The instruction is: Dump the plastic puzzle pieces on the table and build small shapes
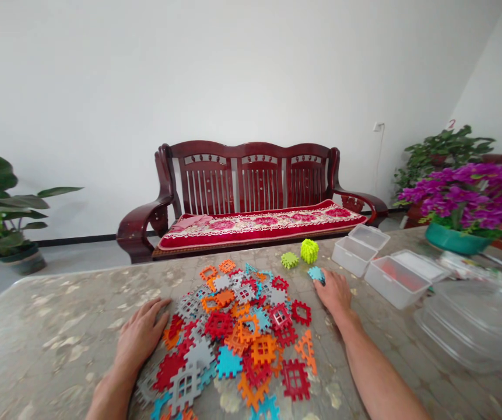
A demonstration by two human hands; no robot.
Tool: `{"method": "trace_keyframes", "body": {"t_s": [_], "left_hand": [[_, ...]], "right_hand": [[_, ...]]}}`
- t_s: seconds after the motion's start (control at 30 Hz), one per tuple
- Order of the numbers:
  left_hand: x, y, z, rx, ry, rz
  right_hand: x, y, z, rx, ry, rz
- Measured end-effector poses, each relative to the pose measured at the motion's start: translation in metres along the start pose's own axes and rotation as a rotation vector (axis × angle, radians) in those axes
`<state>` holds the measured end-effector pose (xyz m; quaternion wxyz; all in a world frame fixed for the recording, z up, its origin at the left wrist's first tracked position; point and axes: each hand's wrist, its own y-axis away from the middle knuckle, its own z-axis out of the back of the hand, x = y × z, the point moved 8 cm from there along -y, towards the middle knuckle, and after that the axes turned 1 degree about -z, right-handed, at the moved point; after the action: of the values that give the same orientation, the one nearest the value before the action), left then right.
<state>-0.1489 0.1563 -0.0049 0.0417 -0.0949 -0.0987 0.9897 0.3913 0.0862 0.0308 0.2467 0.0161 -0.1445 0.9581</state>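
A heap of flat interlocking plastic tiles (237,326) in red, orange, grey and teal lies on the marbled table (41,326). My left hand (140,335) rests flat, fingers stretched, against the left edge of the heap. My right hand (333,291) is at the heap's far right, its fingers closed on a teal tile (316,273). Just beyond it sit a flat yellow-green stack of tiles (290,259) and a taller yellow-green stack (309,251).
Clear plastic boxes (393,282) with lids stand to the right, and larger clear containers (473,326) nearer the right edge. A teal pot of purple flowers (469,201) sits at the far right. A wooden bench (251,198) stands behind the table, a potted plant (1,216) at left.
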Motion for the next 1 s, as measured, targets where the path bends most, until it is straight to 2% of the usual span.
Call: {"method": "trace_keyframes", "body": {"t_s": [0.1, 0.17, 0.27, 0.33, 0.47, 0.63, 0.8, 1.0], "left_hand": [[0.000, 0.000, 0.000, -0.003, -0.015, 0.002], [0.000, 0.000, 0.000, 0.004, -0.020, 0.006], [-0.001, 0.000, 0.000, 0.014, -0.018, 0.008], [-0.001, -0.001, 0.001, 0.012, -0.019, 0.007], [-0.002, -0.001, 0.002, -0.015, -0.017, -0.005], [-0.003, 0.000, 0.003, -0.036, -0.018, -0.010], [-0.005, 0.001, 0.004, -0.035, -0.006, -0.004], [-0.004, 0.001, 0.005, -0.042, 0.013, 0.009]], "right_hand": [[-0.003, 0.001, 0.002, -0.017, -0.017, -0.011], [-0.002, 0.003, 0.006, -0.079, -0.060, 0.000], [0.009, 0.007, 0.014, -0.185, -0.197, 0.097], [0.023, 0.010, 0.016, -0.208, -0.307, 0.191], [0.058, 0.016, 0.014, -0.129, -0.449, 0.323], [0.089, 0.018, 0.008, 0.031, -0.484, 0.375], [0.114, 0.007, 0.008, 0.095, -0.400, 0.382], [0.159, -0.004, 0.002, 0.160, -0.234, 0.459]]}}
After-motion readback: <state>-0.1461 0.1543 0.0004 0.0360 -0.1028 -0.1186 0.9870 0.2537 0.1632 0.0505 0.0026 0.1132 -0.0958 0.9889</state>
